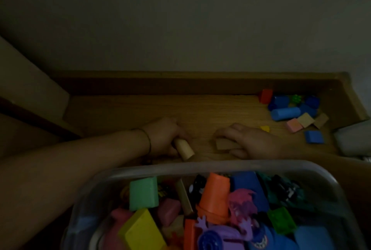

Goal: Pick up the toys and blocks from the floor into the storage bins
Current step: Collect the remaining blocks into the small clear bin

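- One wooden floor [130, 109] runs to a baseboard and a plain wall; the light is dim
- One clear storage bin [200, 166] stands nearest the camera, heaped with toys: a green block [143, 193], a yellow block [142, 231], an orange cup [214, 195] and a purple figure [241, 203] among them; its far rim cuts across both forearms
- Two hands are down on the floor just beyond the bin, apart from each other
- The left hand [164, 137] has its fingers curled round one tan cylinder [184, 149], whose free end points toward the bin
- The right hand [255, 141] grips one tan block [224, 144] between curled fingers and thumb
- In the far right corner lies a loose pile: one red block [266, 96], one blue cylinder [285, 113], several dark blue blocks behind it (number unclear), two tan cubes [305, 119], one pink block [294, 125]
- One blue block [314, 136] lies apart, nearer the bin
- One small yellow piece [265, 128] sits just beside the right hand's knuckles
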